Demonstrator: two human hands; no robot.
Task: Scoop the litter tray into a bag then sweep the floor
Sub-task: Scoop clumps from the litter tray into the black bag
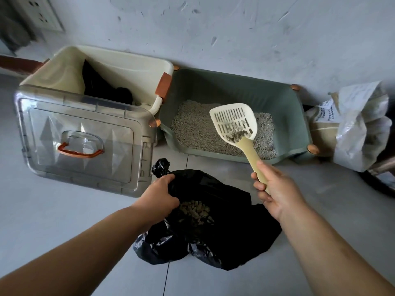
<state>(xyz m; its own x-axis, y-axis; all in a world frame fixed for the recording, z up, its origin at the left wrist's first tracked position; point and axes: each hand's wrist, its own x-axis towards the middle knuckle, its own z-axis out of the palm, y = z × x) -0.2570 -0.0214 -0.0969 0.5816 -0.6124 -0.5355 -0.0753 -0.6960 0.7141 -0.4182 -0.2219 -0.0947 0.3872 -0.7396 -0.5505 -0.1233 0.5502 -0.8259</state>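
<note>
Scoop in right hand, grip firm, head up-left over litter tray; left hand tight on bag.

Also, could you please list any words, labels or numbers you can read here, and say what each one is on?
None can be read.
The sack right of the litter tray: white label with lines of dark print, too small and blurred to read.
The scoop, black bag and cream box: no print visible.
</note>
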